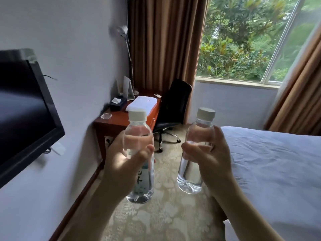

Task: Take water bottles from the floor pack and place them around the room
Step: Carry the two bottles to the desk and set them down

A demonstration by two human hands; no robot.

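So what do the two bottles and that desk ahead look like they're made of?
Left bottle and right bottle: clear thin plastic, probably; you see fingers and carpet through them, with matte white screw caps. Desk: reddish-brown wood or wood veneer, glossy, since its top reflects light.

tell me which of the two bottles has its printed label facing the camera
The bottle in the left hand: blue-green print shows below the thumb. The bottle in the right hand looks plain clear.
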